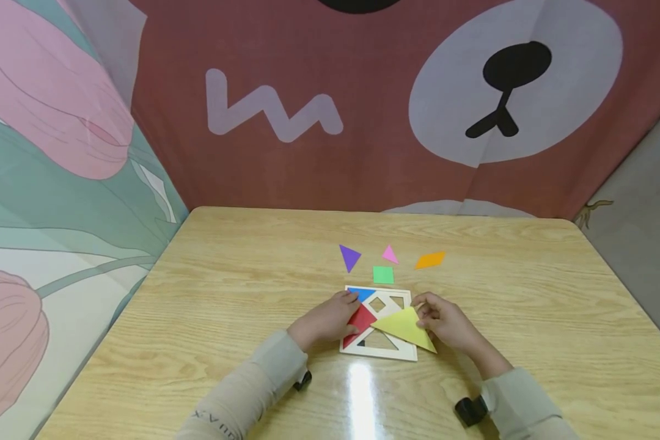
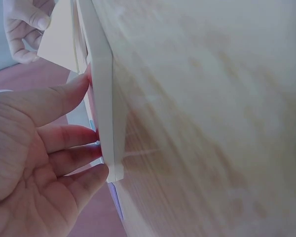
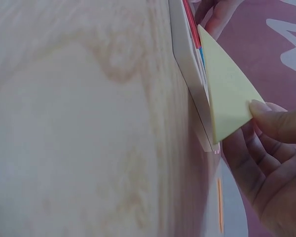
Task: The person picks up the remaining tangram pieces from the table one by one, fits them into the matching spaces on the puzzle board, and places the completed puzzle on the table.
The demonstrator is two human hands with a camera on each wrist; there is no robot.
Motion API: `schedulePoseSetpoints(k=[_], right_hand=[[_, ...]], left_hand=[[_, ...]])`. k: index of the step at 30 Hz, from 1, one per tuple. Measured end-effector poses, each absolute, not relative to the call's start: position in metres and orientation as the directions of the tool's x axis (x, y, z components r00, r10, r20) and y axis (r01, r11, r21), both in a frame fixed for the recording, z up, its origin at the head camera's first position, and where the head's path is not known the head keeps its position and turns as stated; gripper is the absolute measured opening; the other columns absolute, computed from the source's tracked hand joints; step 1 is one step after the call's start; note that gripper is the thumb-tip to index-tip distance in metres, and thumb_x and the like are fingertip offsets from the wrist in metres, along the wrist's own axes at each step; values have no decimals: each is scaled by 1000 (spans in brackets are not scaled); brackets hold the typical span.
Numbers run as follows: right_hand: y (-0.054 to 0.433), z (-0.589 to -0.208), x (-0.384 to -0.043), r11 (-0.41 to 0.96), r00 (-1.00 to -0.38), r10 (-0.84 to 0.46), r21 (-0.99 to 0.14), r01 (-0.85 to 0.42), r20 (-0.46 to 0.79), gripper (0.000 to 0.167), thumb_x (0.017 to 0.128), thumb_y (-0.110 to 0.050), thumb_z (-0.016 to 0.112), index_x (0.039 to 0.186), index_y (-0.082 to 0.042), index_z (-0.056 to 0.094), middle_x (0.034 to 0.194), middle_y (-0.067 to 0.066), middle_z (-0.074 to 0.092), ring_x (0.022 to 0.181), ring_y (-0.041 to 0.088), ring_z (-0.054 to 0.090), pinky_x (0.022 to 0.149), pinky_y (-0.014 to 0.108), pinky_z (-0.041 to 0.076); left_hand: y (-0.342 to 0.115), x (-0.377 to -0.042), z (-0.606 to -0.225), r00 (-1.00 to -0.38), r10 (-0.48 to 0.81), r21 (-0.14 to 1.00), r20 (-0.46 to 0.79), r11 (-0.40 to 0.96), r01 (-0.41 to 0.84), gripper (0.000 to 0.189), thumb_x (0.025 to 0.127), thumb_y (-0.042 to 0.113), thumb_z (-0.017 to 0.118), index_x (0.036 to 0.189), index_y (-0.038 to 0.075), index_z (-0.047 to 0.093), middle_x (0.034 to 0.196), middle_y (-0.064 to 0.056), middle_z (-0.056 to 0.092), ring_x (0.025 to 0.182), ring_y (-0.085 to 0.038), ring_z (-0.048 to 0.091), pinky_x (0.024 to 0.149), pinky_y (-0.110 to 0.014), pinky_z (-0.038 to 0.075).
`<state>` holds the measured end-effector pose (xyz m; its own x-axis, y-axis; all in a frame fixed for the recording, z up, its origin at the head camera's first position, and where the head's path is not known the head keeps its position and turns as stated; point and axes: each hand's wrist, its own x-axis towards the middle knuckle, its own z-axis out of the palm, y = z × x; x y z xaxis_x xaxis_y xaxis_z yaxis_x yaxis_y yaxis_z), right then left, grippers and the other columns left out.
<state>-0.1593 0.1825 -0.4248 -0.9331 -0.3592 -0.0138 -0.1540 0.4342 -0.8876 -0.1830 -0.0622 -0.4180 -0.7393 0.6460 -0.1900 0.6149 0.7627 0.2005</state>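
Note:
A white tangram tray [image 1: 408, 352] lies on the table, with a blue triangle [image 1: 363, 294] and a red triangle [image 1: 361, 321] set in its left side. On that side rests my left hand [image 1: 330, 315], its thumb and fingertips [image 2: 92, 190] touching the tray face and the pieces. My right hand [image 1: 442, 321] pinches a large yellow triangle [image 1: 404, 327] by one edge, thumb on top. The triangle is tilted above the tray's right half and covers part of it. Other cutouts in the tray show bare.
Behind the tray lie a purple triangle [image 1: 349, 258], a pink triangle [image 1: 390, 255], a green square [image 1: 383, 275] and an orange parallelogram [image 1: 431, 260]. The wooden table [image 1: 242, 263] meets a printed cloth [image 1: 286, 177] at its back edge.

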Motion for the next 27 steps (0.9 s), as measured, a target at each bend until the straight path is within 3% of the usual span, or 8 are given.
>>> schedulePoseSetpoints(k=[27], right_hand=[[174,-431,-160,414,-901,-434,-886,-211,12,24,78,11,53,100,1,51,74,9,48,55,13,44,41,24,43]], left_hand=[[-61,-182,-418,-747,631,196,-208,775,601,55,84,30,55,129,2,39,135,-12,32,124,-26,25,102,-27,19]])
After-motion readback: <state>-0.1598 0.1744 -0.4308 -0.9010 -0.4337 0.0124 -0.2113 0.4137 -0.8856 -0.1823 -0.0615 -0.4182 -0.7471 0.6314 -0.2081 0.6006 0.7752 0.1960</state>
